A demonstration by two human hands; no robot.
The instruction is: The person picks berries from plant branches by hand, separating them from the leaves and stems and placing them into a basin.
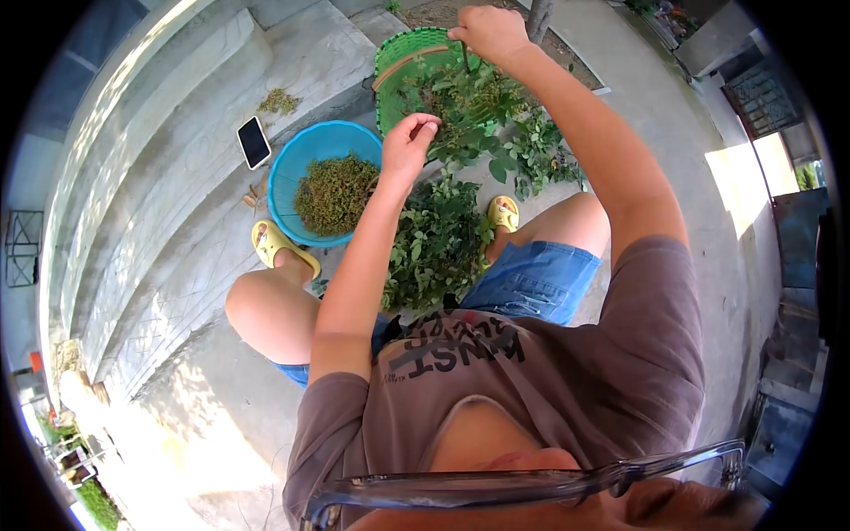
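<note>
Closest to my camera sits a pair of dark-rimmed clear glasses (460,487), then a brown-grey printed T-shirt (531,380) and blue denim shorts (540,279). Between the knees I see a heap of cut green foliage (434,243) spread over the grey concrete floor (651,115), with a yellow clog (276,244) on each foot at either side.

Beyond the left foot stands a round blue plastic basin (282,181), partly filled with small greenish-brown clusters (335,196). Further out, beyond the basin's right side, my left hand (409,150) is at the edge of a leafy green branch (482,102); its grip is pinched, thumb to fingertips, but I cannot tell whether anything is between them.

The branch hangs in front of the green woven basket (390,97), overlapping its right part. My right hand (490,35) is higher up and further away, its grip closed around the branch's thin stem. To the left, on the grey concrete steps (310,53), I have a dark-screened phone with a pale edge (253,142), and past it a little pile of the same sort of clusters (279,102).
</note>
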